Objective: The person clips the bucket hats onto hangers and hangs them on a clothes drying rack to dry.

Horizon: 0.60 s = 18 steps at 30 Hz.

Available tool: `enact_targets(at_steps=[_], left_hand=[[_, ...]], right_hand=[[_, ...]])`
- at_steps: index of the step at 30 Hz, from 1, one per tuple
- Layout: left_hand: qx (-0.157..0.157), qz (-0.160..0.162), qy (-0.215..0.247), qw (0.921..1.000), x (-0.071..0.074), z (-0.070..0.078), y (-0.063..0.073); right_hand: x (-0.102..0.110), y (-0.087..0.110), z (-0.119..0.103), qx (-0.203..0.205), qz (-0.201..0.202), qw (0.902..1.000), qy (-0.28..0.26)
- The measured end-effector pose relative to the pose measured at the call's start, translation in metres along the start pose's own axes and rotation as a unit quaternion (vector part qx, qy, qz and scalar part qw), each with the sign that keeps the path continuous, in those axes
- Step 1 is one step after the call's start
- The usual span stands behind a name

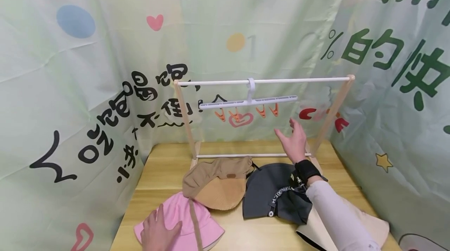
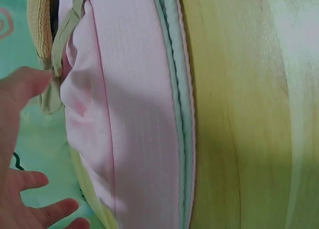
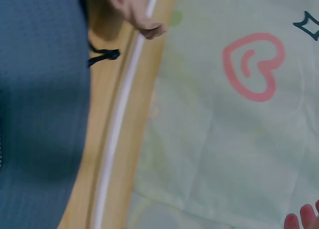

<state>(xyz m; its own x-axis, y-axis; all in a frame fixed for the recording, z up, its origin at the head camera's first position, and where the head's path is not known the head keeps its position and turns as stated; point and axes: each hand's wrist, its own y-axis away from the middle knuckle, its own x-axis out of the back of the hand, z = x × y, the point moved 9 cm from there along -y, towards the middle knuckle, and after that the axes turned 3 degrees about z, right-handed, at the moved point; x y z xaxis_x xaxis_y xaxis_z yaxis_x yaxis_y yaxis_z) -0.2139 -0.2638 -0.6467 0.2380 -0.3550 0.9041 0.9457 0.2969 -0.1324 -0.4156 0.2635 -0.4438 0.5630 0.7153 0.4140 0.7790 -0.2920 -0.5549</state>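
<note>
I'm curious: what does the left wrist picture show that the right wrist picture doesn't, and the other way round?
Only the left wrist view shows the pink hat, with its layered brim edge and tan strap, and the left hand.

Only the right wrist view shows the dark cap, a black cord, the white rod and the right hand, just its fingertips in the corner.

Both share the wooden table, the printed curtain and part of the brown cap.
</note>
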Motion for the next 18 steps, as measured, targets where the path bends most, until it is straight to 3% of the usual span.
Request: enact_targets(at_steps=[6,12,18], left_hand=[[0.026,0.005,-0.003,0.9996,-0.004,-0.016,-0.001],[0.042,0.060,-0.009,0.9973,-0.003,-0.032,0.000],[0.108,0.073,-0.004,0.9915,-0.007,-0.050,0.011]], right_hand=[[-0.001,-0.019,-0.013,0.013,0.018,0.9996,-0.015],[-0.008,-0.036,-0.025,0.025,0.023,0.9993,-0.012],[-0.016,-0.048,-0.031,0.027,0.036,0.9988,-0.017]])
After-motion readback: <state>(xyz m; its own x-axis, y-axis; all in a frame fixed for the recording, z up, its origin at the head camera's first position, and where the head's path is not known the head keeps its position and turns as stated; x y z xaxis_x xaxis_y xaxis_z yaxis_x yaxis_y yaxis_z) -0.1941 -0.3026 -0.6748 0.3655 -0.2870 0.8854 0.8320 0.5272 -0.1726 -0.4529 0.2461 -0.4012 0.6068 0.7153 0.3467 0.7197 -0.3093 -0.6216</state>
